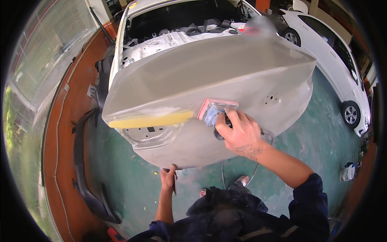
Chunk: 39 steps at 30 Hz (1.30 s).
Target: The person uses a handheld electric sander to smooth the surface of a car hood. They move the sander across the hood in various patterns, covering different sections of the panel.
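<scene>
My right hand (244,131) grips a sander (213,117) with a pink pad and blue body, which sits on the grey-primed trunk lid (209,72) to the right of a long yellow filler patch (149,119). A hose runs from the sander down past the lid. My left hand (168,175) is at the lid's lower edge, thumb up, fingers closed around a thin flat piece that I cannot clearly make out. The lid has small holes and a stamped recess under the yellow patch.
A stripped white car body (161,42) stands behind the lid, a blurred shape at its right. A white car (330,60) is parked right. Black bumper pieces (84,169) lie along the left wall. A bucket (347,172) sits on the green floor (137,201) at right.
</scene>
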Motion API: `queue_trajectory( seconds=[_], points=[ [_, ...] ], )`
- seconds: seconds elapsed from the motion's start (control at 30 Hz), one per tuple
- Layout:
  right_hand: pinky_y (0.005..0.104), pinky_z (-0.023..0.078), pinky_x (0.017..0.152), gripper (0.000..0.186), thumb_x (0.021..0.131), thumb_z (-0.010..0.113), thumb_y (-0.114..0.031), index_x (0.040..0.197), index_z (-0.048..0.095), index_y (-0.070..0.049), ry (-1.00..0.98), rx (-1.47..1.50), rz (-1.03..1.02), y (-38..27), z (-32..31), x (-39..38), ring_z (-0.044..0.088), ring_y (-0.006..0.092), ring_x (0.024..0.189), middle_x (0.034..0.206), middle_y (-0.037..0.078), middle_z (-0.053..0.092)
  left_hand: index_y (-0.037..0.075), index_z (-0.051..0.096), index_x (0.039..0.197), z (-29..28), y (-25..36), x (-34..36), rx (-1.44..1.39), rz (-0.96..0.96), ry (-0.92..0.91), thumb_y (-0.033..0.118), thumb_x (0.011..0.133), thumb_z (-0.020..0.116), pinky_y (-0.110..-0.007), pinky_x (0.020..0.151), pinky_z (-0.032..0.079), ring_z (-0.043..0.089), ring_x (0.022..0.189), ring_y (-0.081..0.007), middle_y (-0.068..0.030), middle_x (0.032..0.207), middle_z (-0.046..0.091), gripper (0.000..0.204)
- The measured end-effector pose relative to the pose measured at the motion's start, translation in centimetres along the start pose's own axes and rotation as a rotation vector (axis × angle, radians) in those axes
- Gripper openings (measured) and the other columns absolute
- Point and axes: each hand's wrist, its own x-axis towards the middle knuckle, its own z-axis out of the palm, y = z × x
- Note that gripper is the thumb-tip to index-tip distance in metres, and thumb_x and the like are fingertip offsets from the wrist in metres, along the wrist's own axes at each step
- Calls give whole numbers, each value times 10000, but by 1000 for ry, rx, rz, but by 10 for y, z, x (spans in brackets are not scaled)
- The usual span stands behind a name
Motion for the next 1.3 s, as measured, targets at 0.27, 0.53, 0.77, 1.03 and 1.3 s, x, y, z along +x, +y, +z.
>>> queue_trajectory(
  seconds=[0.27,0.53,0.77,1.03,1.3],
  points=[
    [321,533,506,388,670,747,-32,1022,597,-101,-261,111,25,-24,1,-13,585,203,643,962,88,521,81,553,621,3,8,-1,1,-15,45,430,976,778,-305,457,339,469,467,-101,7,544,517,546],
    [329,530,505,387,686,729,-28,1049,610,-89,-116,84,-30,-14,5,-4,592,209,641,991,113,549,75,601,929,-3,-4,3,33,31,-28,404,1023,715,-279,431,342,443,444,-103,12,561,484,361],
    [319,535,514,410,680,753,-54,1061,606,-91,-63,91,19,-12,1,1,597,215,645,1023,122,566,80,585,915,0,1,-3,11,32,-11,409,1017,723,-281,431,336,430,439,-103,16,552,474,371],
    [342,555,532,402,684,735,-53,1065,608,-72,-124,128,52,-10,10,-24,608,225,661,1055,143,578,89,578,920,-2,0,-1,-3,22,-17,430,1012,724,-282,429,338,431,440,-105,14,557,477,382],
    [397,606,603,463,666,753,-60,1106,611,-44,109,-16,58,69,0,-56,682,301,749,1143,211,619,61,614,948,-8,2,1,37,11,-52,430,1028,699,-278,423,357,447,445,-106,-25,602,559,387]
  ],
)
